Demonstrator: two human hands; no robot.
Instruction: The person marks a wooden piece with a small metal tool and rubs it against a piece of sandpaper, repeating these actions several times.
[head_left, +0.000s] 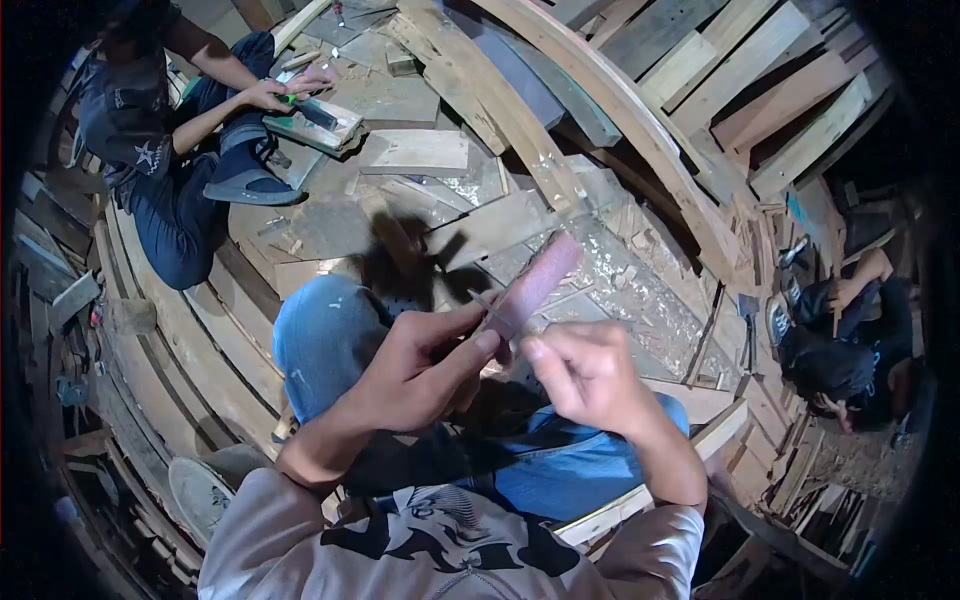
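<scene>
My left hand (420,360) is closed around the near end of a long pinkish bar (543,277), which points up and away from me over my lap. A thin greyish strip (490,306) lies slantwise across the bar, just past my left thumb. My right hand (592,375) is closed in a pinch, its thumb and forefinger right at the bar's near end beside the left fingertips. I cannot tell what the right fingers hold. Both hands are above my blue jeans (560,465).
Wood planks (415,152) and shavings (640,290) cover the floor ahead. A long curved timber (640,130) crosses the upper right, with stacked boards (740,60) behind. One person (165,150) sits at upper left, holding something green; another (840,345) crouches at right.
</scene>
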